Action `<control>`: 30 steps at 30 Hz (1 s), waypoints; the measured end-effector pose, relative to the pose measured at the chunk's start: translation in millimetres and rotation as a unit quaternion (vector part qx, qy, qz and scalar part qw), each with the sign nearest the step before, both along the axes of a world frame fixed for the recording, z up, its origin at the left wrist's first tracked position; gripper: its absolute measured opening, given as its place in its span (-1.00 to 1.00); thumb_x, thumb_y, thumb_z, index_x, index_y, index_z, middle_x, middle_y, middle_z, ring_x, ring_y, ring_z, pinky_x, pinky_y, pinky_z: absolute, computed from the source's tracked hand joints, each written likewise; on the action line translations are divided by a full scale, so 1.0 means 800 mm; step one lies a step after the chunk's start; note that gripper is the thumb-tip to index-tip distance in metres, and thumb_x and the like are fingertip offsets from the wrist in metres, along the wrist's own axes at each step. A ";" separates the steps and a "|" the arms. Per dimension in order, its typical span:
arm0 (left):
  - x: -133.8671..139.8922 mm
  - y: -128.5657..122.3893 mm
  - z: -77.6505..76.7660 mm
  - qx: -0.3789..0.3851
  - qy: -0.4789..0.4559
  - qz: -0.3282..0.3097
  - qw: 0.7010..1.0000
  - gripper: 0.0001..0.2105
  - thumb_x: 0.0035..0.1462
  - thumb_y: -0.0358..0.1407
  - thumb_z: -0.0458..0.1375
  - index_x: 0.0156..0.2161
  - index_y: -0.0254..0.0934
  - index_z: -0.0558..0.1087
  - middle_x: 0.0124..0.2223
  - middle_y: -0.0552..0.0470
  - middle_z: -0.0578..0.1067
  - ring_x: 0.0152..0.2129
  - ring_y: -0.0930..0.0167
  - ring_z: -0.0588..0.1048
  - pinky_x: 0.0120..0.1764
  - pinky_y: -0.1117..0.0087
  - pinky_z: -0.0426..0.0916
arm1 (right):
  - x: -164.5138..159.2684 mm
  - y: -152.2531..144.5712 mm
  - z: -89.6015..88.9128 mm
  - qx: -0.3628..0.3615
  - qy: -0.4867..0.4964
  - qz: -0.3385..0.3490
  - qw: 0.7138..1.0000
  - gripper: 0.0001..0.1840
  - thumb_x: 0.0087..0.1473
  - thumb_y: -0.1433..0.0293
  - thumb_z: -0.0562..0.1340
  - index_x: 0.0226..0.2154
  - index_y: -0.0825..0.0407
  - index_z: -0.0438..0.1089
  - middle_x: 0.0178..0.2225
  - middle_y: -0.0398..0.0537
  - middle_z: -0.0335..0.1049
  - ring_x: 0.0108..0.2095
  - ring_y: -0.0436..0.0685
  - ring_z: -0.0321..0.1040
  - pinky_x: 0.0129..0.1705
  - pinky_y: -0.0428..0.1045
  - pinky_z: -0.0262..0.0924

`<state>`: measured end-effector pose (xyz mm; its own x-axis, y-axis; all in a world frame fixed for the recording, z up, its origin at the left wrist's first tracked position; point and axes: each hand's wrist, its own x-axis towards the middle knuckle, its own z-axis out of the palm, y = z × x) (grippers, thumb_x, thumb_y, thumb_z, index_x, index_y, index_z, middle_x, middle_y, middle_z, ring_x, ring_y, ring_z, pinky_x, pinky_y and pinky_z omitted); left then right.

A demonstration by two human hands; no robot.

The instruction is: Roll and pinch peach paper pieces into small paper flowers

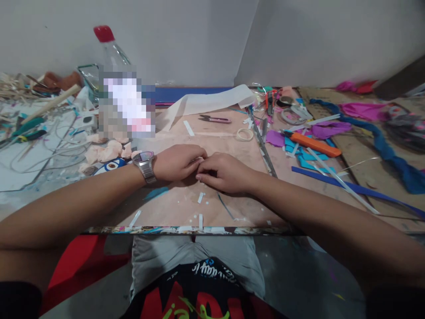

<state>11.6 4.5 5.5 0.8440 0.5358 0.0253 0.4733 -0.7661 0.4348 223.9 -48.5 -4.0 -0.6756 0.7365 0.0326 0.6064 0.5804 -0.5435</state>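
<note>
My left hand (181,163), with a metal watch (145,167) on its wrist, is closed near the middle of the table. Against its fingertips, my right hand (224,172) is closed too, thumb and fingers pinched together. Whatever lies between the fingers is hidden or too small to name. Below the hands a short white strip (200,197) lies on the brownish board (179,208). Beyond them are another white strip (189,128), small thread snips (215,119) and a roll of tape (245,134).
A red-capped bottle (104,34) stands back left near pale crumpled pieces (108,152) and green-handled pliers (29,130). Right of the hands lie a metal ruler (265,155), an orange cutter (315,144), a blue strip (358,189) and coloured scraps. A wall (186,40) rises behind.
</note>
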 end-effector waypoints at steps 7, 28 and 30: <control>0.001 0.000 0.000 -0.001 0.004 0.000 1.000 -0.61 0.38 -0.17 -0.08 0.04 -0.30 0.52 -0.01 -0.11 0.62 -0.16 0.30 0.52 -0.10 0.27 0.30 | 0.000 0.000 -0.001 0.005 -0.005 0.002 1.000 -0.64 0.33 0.22 0.17 -0.29 0.12 0.55 -0.34 -0.05 0.49 -0.32 -0.08 0.24 -0.18 -0.11 -0.05; 0.000 0.001 0.002 -0.010 0.005 0.001 1.000 -0.61 0.39 -0.15 -0.08 0.05 -0.29 0.51 0.00 -0.11 0.61 -0.14 0.30 0.52 -0.08 0.27 0.29 | -0.001 0.000 0.003 -0.002 -0.015 0.003 1.000 -0.64 0.34 0.21 0.16 -0.28 0.12 0.54 -0.31 -0.04 0.50 -0.30 -0.08 0.25 -0.16 -0.10 -0.03; 0.000 0.001 0.002 -0.009 0.009 0.001 1.000 -0.60 0.38 -0.16 -0.09 0.05 -0.30 0.51 0.00 -0.12 0.61 -0.14 0.29 0.52 -0.08 0.26 0.29 | -0.001 0.000 0.002 -0.004 -0.012 0.004 1.000 -0.63 0.34 0.21 0.15 -0.28 0.12 0.54 -0.32 -0.04 0.49 -0.30 -0.08 0.25 -0.16 -0.10 -0.03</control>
<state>11.6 5.0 7.1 0.8433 0.5374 0.0012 0.4821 -0.7574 0.4404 223.0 -48.4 -2.2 -0.6818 0.7315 0.0093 0.6153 0.5803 -0.5336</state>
